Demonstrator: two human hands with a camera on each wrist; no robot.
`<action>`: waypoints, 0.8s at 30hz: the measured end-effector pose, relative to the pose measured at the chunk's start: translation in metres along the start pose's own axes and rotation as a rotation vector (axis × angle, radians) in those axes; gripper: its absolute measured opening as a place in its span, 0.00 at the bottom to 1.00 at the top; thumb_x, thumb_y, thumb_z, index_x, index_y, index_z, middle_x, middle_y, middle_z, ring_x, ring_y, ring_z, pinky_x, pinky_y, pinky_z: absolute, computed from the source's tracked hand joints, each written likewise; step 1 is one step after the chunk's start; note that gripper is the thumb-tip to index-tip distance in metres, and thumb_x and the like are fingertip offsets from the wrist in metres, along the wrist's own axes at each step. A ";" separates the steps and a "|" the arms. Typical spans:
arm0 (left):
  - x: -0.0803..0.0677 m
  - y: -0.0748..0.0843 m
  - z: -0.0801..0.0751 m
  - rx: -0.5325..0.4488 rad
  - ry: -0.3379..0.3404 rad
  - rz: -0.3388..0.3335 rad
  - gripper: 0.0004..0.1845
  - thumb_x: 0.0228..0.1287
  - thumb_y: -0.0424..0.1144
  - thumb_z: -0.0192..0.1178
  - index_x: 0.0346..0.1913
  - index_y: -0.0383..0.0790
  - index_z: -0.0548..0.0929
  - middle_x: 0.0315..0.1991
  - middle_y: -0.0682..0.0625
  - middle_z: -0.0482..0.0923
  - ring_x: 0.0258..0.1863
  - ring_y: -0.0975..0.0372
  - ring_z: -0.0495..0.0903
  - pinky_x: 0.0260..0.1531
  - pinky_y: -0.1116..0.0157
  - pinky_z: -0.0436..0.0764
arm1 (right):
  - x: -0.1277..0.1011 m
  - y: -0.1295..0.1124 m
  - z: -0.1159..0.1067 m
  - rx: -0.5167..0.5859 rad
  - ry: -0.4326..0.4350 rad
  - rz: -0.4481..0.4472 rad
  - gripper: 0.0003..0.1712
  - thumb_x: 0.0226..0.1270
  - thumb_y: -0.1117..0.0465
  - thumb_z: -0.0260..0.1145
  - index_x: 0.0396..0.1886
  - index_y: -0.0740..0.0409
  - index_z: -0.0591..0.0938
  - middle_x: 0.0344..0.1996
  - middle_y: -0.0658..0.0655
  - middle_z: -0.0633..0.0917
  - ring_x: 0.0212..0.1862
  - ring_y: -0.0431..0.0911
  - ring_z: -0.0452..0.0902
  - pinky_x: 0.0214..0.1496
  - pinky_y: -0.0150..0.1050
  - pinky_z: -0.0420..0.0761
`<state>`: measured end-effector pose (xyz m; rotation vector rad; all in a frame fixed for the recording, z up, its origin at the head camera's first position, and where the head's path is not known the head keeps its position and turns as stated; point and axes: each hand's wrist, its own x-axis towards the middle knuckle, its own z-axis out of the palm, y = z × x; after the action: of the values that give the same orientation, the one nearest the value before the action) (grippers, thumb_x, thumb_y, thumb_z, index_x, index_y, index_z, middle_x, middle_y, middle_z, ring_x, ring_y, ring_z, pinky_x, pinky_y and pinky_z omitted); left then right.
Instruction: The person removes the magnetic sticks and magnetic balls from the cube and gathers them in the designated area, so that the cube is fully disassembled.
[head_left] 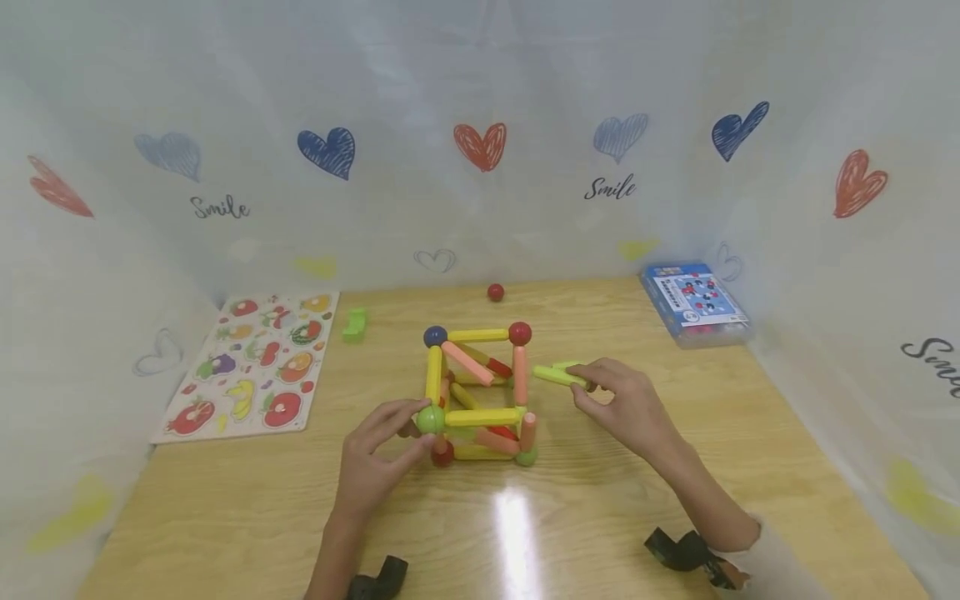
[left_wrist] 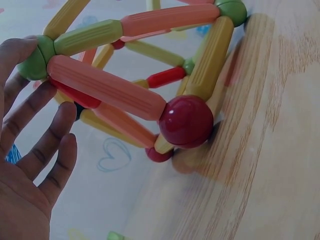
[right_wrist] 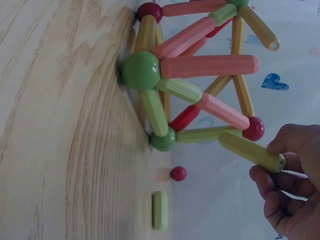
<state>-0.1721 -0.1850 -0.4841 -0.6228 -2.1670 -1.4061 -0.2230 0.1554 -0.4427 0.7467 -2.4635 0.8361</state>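
A box-shaped frame of yellow, salmon, red and green rods (head_left: 480, 418) joined by coloured balls stands mid-table. At its upper near-left corner, my left hand (head_left: 371, 462) pinches a green ball (head_left: 431, 419) between thumb and fingertips. Right of the frame, my right hand (head_left: 628, 407) holds a lime-green rod (right_wrist: 252, 152) by one end between thumb and fingers. Its other end points left toward the frame. A salmon rod (right_wrist: 210, 65) sticks out from a lower green ball (right_wrist: 141, 71) with its far end free. A second short green rod (right_wrist: 160, 210) lies on the table behind my right hand.
Behind the frame sits a loose red ball (head_left: 496, 292). A green block (head_left: 355, 325) and a fruit picture board (head_left: 255, 367) lie at left. A blue boxed set (head_left: 697, 304) rests at back right. Heart-printed curtain (head_left: 480, 208) borders the table.
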 end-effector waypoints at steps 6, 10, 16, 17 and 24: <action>0.000 0.001 -0.001 0.010 0.004 0.018 0.26 0.45 0.30 0.71 0.52 0.43 0.81 0.47 0.52 0.78 0.32 0.61 0.76 0.35 0.72 0.76 | -0.006 0.016 -0.002 -0.020 0.019 0.057 0.14 0.53 0.64 0.70 0.42 0.55 0.83 0.32 0.47 0.82 0.31 0.38 0.76 0.28 0.36 0.78; -0.001 0.000 0.000 0.011 -0.002 0.001 0.26 0.45 0.30 0.71 0.52 0.44 0.80 0.47 0.52 0.78 0.32 0.62 0.75 0.35 0.72 0.75 | -0.009 0.025 -0.003 -0.033 0.037 0.073 0.14 0.53 0.64 0.70 0.42 0.56 0.83 0.33 0.49 0.83 0.31 0.40 0.76 0.27 0.39 0.78; 0.002 0.006 -0.001 0.019 0.002 0.000 0.26 0.45 0.29 0.71 0.51 0.43 0.81 0.46 0.52 0.78 0.32 0.61 0.76 0.35 0.72 0.76 | -0.004 0.034 0.001 -0.046 0.046 0.096 0.13 0.53 0.63 0.71 0.40 0.57 0.83 0.31 0.51 0.83 0.30 0.41 0.76 0.27 0.40 0.78; 0.003 0.010 -0.001 0.019 0.003 0.004 0.25 0.45 0.28 0.71 0.51 0.42 0.81 0.46 0.51 0.78 0.31 0.61 0.77 0.35 0.71 0.76 | -0.001 0.036 0.003 -0.049 0.043 0.096 0.13 0.53 0.63 0.70 0.40 0.58 0.83 0.31 0.51 0.83 0.30 0.41 0.76 0.27 0.40 0.78; 0.009 0.032 -0.004 0.038 0.000 -0.020 0.23 0.45 0.26 0.69 0.49 0.36 0.81 0.44 0.48 0.79 0.31 0.58 0.77 0.34 0.69 0.78 | 0.030 0.053 0.029 -0.093 -0.018 0.097 0.12 0.57 0.63 0.67 0.41 0.62 0.83 0.33 0.56 0.83 0.31 0.43 0.78 0.33 0.39 0.79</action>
<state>-0.1587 -0.1755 -0.4547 -0.5896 -2.2003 -1.3722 -0.2842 0.1620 -0.4697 0.6089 -2.5521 0.7459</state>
